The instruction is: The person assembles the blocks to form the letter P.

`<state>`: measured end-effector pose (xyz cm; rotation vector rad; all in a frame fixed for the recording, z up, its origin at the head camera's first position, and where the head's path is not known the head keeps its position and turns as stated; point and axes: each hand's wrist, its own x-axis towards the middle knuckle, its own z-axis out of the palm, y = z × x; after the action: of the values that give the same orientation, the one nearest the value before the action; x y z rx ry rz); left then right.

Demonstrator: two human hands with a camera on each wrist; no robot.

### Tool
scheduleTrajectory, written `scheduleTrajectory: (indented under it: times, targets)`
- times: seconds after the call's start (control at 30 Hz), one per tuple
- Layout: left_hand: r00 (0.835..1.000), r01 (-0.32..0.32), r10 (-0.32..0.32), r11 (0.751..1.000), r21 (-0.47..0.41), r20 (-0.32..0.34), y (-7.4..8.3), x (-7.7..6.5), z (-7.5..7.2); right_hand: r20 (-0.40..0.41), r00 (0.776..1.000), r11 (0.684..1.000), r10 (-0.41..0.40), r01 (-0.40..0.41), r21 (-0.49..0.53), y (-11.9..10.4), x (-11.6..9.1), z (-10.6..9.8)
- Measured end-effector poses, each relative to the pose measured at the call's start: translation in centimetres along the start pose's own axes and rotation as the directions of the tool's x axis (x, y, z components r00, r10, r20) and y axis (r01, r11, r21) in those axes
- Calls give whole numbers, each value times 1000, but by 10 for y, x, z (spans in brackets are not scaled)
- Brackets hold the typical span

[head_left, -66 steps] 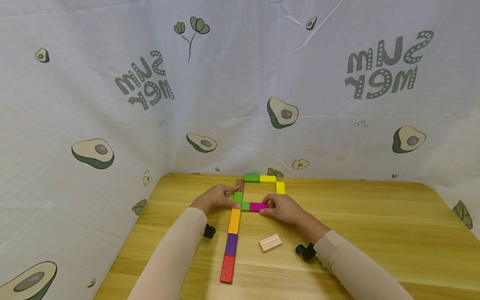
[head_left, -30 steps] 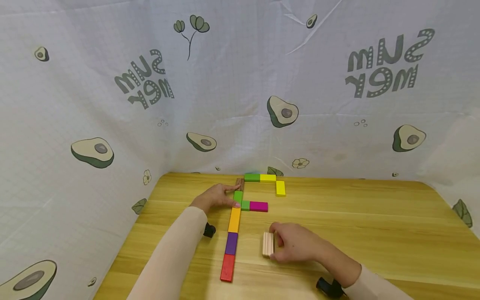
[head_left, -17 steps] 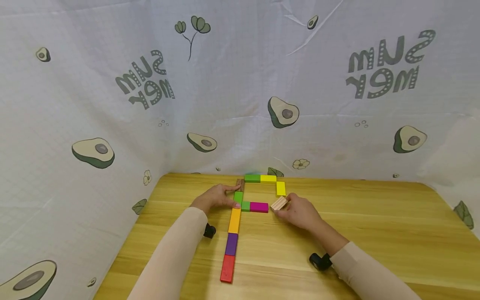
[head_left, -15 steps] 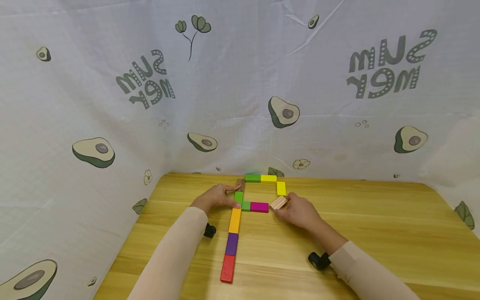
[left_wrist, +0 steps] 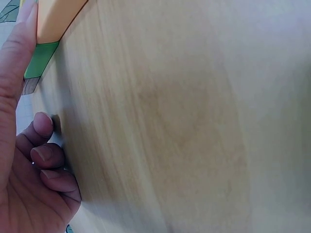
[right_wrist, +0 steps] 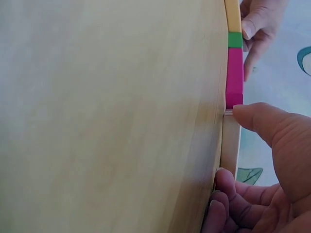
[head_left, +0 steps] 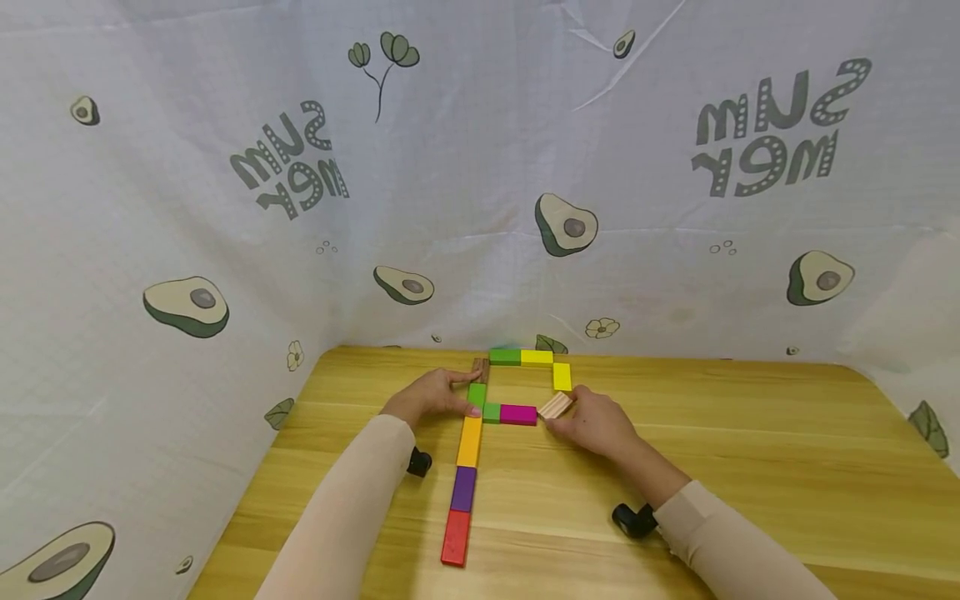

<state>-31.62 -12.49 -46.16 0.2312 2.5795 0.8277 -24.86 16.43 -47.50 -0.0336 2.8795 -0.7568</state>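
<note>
Between thumb and fingers my right hand (head_left: pixel 600 422) pinches a plain wooden block (head_left: pixel 556 407). It lies slantwise, its left end close to the magenta block (head_left: pixel 518 415) and its upper end near the lower yellow block (head_left: pixel 562 377). My left hand (head_left: pixel 430 396) rests along the column's left side. Its index finger touches the brown block (head_left: pixel 482 367), and its thumb lies where the green block (head_left: pixel 476 395) meets the orange block (head_left: pixel 468 442). In the left wrist view the other fingers curl loosely with nothing in them. A small green block (head_left: pixel 491 413) joins the column to the magenta one.
Below the orange block, a purple block (head_left: pixel 463 489) and a red block (head_left: pixel 455 538) continue the column. Along the back edge lie a long green block (head_left: pixel 505 357) and a yellow block (head_left: pixel 536 358). Behind the wooden table (head_left: pixel 750 467) hangs a printed white cloth (head_left: pixel 465 167).
The right hand let go of the magenta block, took hold of the wooden block, and carried it up to the magenta block's right end. My left hand has stayed in place.
</note>
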Motion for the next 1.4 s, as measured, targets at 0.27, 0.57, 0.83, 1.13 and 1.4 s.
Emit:
scheduleTrajectory:
  times: [0.27, 0.57, 0.83, 1.13, 1.4]
  targets:
    - [1000, -8, 8, 1000, -10, 6, 0, 0, 0, 6, 1000, 1000, 0, 0, 16, 2, -1, -1]
    - [1000, -10, 11, 999, -33, 20, -3, -1, -1, -3, 1000, 996, 0, 1, 94, 11, 7, -3]
    - [1000, -10, 11, 999, -49, 28, -4, 1, -2, -15, 999, 991, -42, 44, 123, 28, 34, -13]
    - [999, -23, 24, 998, -51, 27, -6, 3, -2, 49, 998, 987, -29, 21, 160, 32, 47, -14]
    - [1000, -16, 17, 998, -53, 22, -5, 1, -2, 30, 999, 991, -41, 36, 132, 32, 48, -13]
